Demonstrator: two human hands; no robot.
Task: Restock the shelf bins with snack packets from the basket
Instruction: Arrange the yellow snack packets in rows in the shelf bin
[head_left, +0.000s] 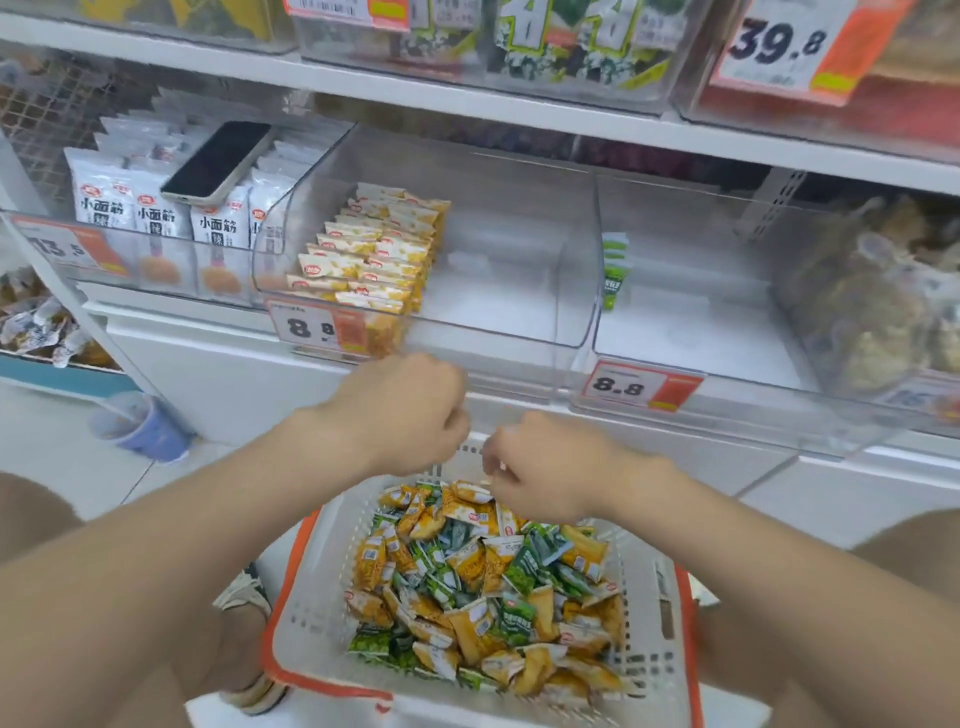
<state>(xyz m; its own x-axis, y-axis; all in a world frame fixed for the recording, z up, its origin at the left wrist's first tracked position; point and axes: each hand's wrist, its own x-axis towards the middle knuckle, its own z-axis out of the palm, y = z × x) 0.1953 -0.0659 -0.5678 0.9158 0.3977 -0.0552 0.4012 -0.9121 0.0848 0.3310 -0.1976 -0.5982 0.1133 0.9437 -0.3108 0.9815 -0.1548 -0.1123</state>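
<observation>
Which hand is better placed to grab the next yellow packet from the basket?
Right. The right hand is low over the far end of the basket, fingertips at the yellow packets. The left hand is higher, curled, near the clear bin. Whether either already holds something is unclear.

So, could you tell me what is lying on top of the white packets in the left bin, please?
A phone in a pale case lies screen-up across the white packets. The packet tops beneath it are covered.
</observation>
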